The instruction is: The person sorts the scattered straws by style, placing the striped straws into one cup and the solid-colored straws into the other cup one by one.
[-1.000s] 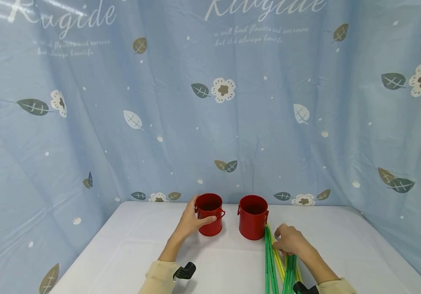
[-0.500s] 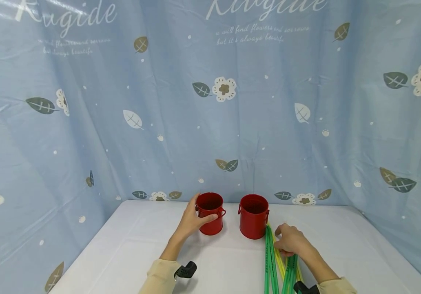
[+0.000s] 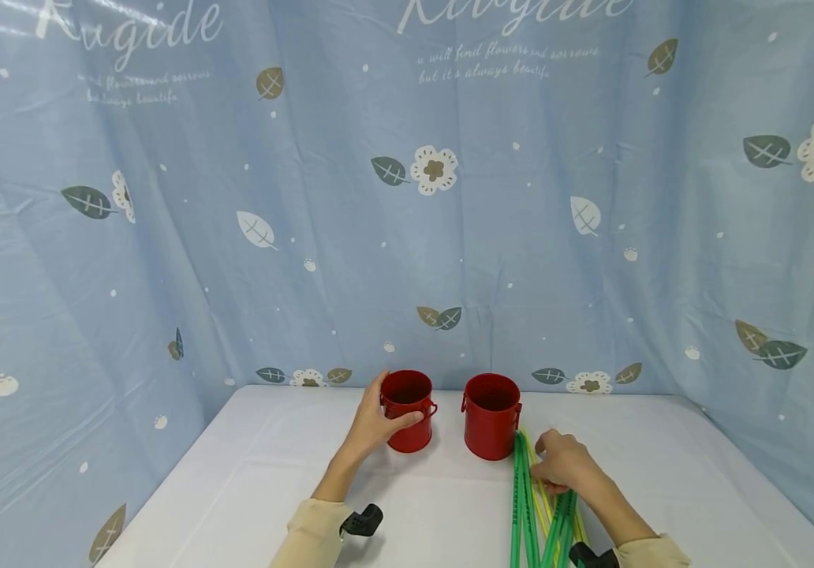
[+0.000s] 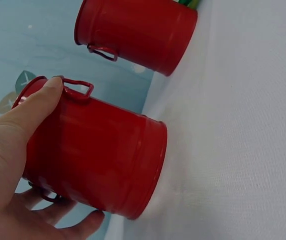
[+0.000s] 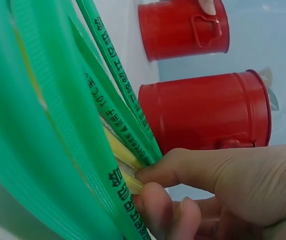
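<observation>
Two small red metal pails with side handles stand upright on the white table. My left hand (image 3: pixel 371 426) grips the left pail (image 4: pixel 98 150), thumb at the rim near one handle and fingers round the far side. The right pail (image 3: pixel 491 422) stands apart from it, untouched. Beside that pail lie several long green wrapped straws (image 3: pixel 523 497) with black lettering and some yellow wrapped straws (image 3: pixel 540 505). My right hand (image 3: pixel 565 464) is over the straws; its thumb and fingertips pinch the end of a yellow straw (image 5: pixel 133 183). The green straws partly cover the yellow ones.
The white-covered table (image 3: pixel 251 489) extends to both sides of the hands. A blue curtain (image 3: pixel 350 237) with leaf and flower prints hangs directly behind its back edge. The straws' near ends run out of the head view's bottom edge.
The head view shifts very slightly. Both hands stay almost in place, the left on its pail and the right at the straws.
</observation>
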Available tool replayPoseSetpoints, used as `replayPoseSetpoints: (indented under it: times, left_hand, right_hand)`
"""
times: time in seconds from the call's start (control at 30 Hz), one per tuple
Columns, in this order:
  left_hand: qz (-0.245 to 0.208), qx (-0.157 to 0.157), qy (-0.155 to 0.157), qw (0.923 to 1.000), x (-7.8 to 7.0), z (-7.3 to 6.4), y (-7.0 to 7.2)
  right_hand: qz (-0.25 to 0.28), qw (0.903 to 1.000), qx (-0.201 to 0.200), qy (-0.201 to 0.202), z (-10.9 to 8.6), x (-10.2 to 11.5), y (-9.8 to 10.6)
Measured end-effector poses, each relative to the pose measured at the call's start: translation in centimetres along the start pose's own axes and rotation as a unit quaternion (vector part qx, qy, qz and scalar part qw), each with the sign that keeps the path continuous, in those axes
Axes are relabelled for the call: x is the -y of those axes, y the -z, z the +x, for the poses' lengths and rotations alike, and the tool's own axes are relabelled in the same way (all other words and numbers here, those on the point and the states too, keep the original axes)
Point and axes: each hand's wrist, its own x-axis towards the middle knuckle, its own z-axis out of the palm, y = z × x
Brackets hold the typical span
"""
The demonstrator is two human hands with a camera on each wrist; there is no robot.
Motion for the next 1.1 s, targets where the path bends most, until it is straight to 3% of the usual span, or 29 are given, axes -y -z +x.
replayPoseSetpoints:
  times: [0.47,0.77,1.1]
  left_hand:
    - [0.002,-0.004,0.005,1.0000,0.0,0.1,-0.1]
    - [0.000,-0.005,0.010,0.9999,0.1,0.1,-0.1]
    - [-0.004,-0.005,0.007,1.0000,-0.1,0.0,-0.1]
  right_hand:
    - [0.062,0.9980,-0.015,0.003,0.0,-0.1,1.9]
    - [0.075,0.9966,-0.031,0.012,0.0,-0.4,2.8]
    - [0.079,0.9966,-0.022,0.002,0.0,-0.8,3.8]
